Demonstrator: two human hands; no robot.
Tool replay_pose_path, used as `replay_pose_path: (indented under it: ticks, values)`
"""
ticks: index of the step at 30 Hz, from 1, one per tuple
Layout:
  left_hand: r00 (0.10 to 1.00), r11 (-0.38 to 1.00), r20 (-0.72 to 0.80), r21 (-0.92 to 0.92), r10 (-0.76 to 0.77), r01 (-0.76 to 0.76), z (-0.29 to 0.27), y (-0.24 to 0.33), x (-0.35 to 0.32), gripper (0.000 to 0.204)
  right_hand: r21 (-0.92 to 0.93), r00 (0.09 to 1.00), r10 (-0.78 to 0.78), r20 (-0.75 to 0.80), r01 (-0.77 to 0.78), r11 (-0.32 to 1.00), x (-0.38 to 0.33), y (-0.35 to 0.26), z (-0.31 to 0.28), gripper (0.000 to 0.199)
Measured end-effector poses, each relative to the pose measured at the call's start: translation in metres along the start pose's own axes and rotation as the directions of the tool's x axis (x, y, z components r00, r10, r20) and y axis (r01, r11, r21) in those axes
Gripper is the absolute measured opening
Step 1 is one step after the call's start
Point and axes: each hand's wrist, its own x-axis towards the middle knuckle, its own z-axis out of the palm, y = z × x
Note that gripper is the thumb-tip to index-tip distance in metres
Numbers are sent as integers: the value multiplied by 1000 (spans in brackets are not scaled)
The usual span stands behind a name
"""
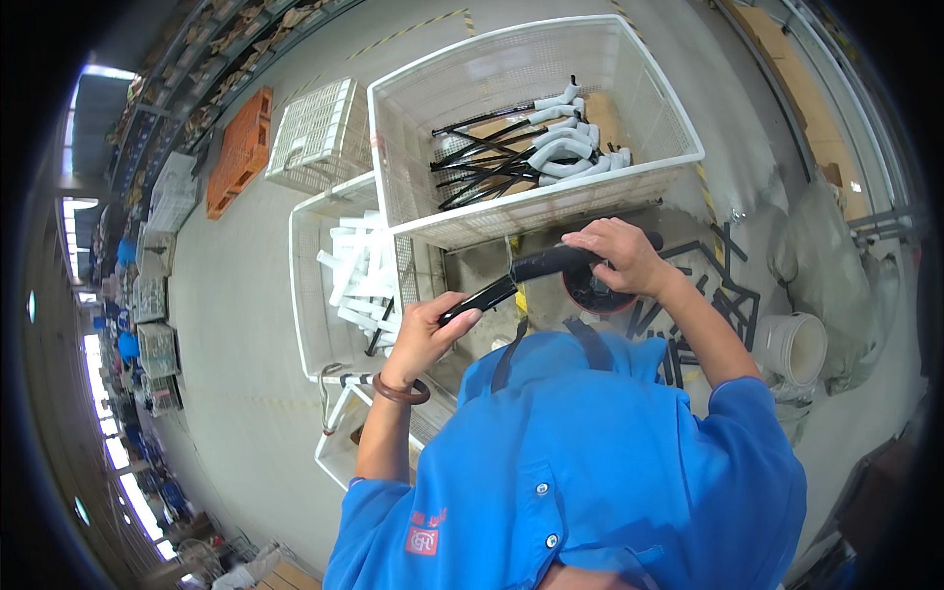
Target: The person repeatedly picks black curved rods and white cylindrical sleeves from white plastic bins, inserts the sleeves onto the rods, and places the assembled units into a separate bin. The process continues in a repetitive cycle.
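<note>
My left hand (428,334), with a brown bangle at the wrist, is closed round the thin glossy end of a black tube (492,293). A thicker, dull black sleeve (546,263) covers the tube's other part. My right hand (621,258) is closed on this sleeved part, thumb underneath, and hides some of it. The tube slants up from left to right in front of my blue shirt. Beneath my right hand stands a round dark container (595,295) with a reddish rim. Just beyond the tube is a large white crate (536,218).
Black rods (492,162) with white-wrapped bent ends lie in the large crate. White tubes (359,270) fill a lower crate (297,285) at the left. Several black tube pieces (733,300) lie on the right, near a white bucket (795,349). An orange pallet (241,152) is farther left.
</note>
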Motion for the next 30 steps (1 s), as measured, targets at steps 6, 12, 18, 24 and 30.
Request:
replay_pose_path:
  ticks: [6, 12, 18, 24, 30]
  values:
    - [996, 1000, -92, -27, 5, -8, 12, -6, -13, 24, 23, 999, -21, 27, 20, 1000, 2, 13, -6, 59]
    - [993, 996, -109, -81, -43, 35, 15, -4, -30, 25, 22, 999, -6, 49, 5, 1000, -5, 37, -13, 59]
    - [991, 992, -98, -91, -93, 84, 18, -3, -42, 25, 67, 989, -74, 127, 66, 996, -2, 39, -7, 58]
    - [992, 992, -84, -89, -93, 85, 34, -2, -38, 28, 165, 972, -193, 138, 169, 972, 12, 10, 18, 61]
    - [984, 987, -75, -2, -159, 159, 42, 12, -34, 31, 332, 901, -115, 418, -34, 943, 31, -28, 21, 54]
